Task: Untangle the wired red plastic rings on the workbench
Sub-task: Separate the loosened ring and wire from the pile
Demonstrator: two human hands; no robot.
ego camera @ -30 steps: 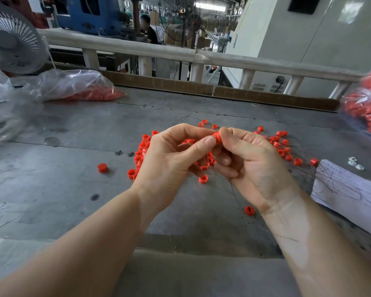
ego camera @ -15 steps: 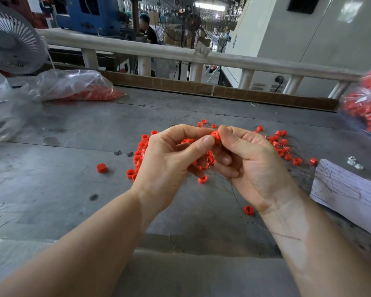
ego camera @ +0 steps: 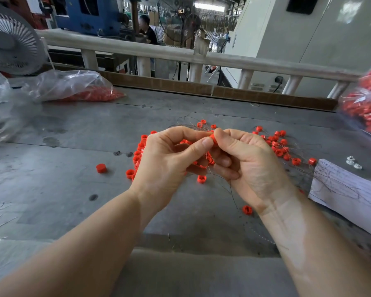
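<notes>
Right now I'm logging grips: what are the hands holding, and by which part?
Both hands pinch one red ring by its outer wall: left hand thumb and forefinger, right hand thumb. Wired rings hang beneath.

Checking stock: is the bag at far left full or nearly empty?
Nearly empty: the bag lies flat, with a thin layer of red parts along its bottom edge.

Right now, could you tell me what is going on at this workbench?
A person is untangling wired red rings. Both hands are raised over the grey workbench: the left hand and right hand pinch one red ring between them. The tangled pile of rings and thin wires lies beneath and beside them.
</notes>
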